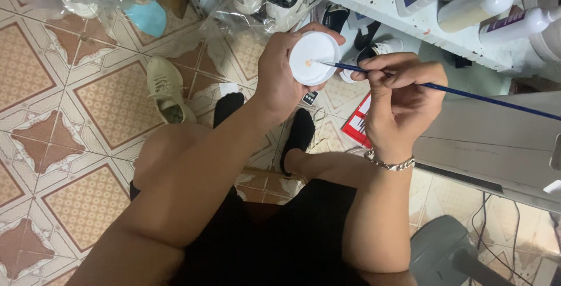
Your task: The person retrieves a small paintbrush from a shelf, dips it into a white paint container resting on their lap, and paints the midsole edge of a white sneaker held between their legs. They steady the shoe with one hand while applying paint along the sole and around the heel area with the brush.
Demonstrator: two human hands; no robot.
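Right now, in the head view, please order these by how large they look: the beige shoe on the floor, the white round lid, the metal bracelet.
1. beige shoe
2. white round lid, held by the left hand; it is nearer the camera, so its true size against the shoe is unsure
3. metal bracelet, on the right hand wrist

Soft, even indoor light filled the view, shadows stayed faint, focus was slightly soft, and straight edges bowed toward the corners.

Left hand (280, 75) curled, gripping; right hand (400, 96) seemingly pinched, wrist bent
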